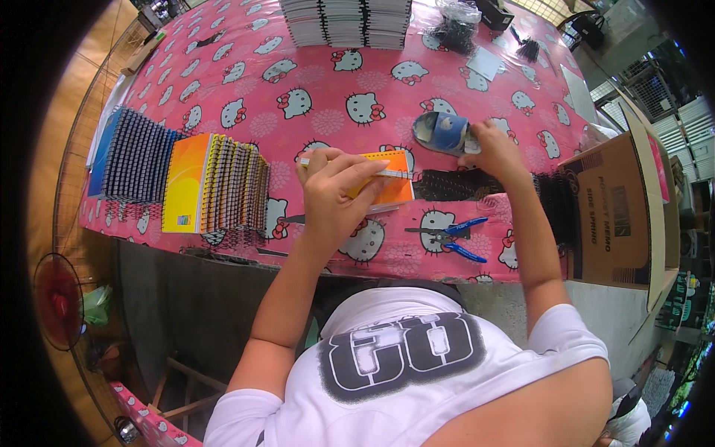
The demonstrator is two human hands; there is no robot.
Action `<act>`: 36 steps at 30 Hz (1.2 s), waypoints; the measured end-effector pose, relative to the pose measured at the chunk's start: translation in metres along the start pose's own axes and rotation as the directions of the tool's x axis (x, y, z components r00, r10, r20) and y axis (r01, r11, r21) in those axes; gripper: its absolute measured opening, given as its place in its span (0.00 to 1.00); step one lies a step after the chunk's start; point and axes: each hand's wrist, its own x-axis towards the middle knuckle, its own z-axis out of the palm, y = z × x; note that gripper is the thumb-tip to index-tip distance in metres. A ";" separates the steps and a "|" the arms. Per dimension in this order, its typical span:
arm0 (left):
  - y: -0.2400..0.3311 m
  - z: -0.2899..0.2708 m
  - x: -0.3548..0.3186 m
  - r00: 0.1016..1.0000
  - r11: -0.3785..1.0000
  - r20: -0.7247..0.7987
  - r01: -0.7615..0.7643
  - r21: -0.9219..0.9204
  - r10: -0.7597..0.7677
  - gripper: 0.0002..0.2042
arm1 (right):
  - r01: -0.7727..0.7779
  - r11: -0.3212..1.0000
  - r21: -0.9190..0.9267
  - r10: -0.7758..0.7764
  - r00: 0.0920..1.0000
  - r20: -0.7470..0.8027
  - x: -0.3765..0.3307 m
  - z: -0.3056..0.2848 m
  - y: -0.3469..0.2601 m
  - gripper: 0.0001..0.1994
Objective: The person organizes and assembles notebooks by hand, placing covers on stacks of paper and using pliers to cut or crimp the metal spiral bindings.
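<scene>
My left hand point(335, 190) grips a small orange notebook point(391, 182) by its near edge on the pink patterned tablecloth point(328, 82). My right hand point(495, 149) reaches farther out and touches a blue and grey pouch-like object point(441, 132). Between the two hands lie black wire spiral bindings point(454, 184). Blue-handled pliers point(450, 237) rest near the table's front edge, just below the spirals.
A row of spiral notebooks with a yellow cover in front point(216, 186) and a blue-covered row point(130, 156) stand at the left. Stacks of white pads point(346, 22) sit at the back. An open cardboard box point(618, 216) stands at the right, a red fan point(56, 298) at lower left.
</scene>
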 end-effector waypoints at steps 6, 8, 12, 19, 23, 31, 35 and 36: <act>-0.004 0.003 0.001 0.998 0.998 -0.039 0.058 -0.017 -0.058 0.14 | -0.063 0.979 0.194 0.066 0.998 -0.010 0.004 0.001 0.001 0.18; -0.007 0.003 0.001 0.997 0.998 -0.040 0.064 -0.005 -0.064 0.14 | 0.130 0.837 0.532 -0.087 0.991 -0.106 0.001 -0.010 -0.011 0.17; -0.003 0.003 0.007 0.997 0.997 0.006 0.073 -0.021 -0.073 0.15 | 0.204 0.710 0.675 -0.248 0.968 -0.032 0.009 -0.007 -0.036 0.17; -0.007 -0.011 0.007 0.997 0.995 -0.031 0.078 0.068 -0.076 0.17 | 0.223 0.656 0.721 -0.266 0.962 -0.056 0.020 -0.026 -0.054 0.21; -0.020 -0.017 0.000 0.946 0.919 0.059 0.325 -0.224 -0.320 0.19 | 0.393 0.711 0.584 -0.371 0.914 -0.164 0.040 -0.006 -0.054 0.18; -0.034 -0.014 -0.014 0.876 0.569 0.056 0.358 -0.741 -0.479 0.21 | 0.355 0.633 0.688 -0.399 0.911 -0.104 0.060 -0.013 -0.093 0.18; -0.037 -0.020 -0.016 0.847 0.564 0.108 0.436 -0.701 -0.520 0.20 | 0.329 0.657 0.678 -0.417 0.908 -0.035 0.064 -0.013 -0.104 0.20; -0.039 -0.021 -0.017 0.847 0.547 0.104 0.424 -0.722 -0.521 0.20 | 0.341 0.722 0.603 -0.405 0.914 -0.031 0.067 -0.011 -0.109 0.20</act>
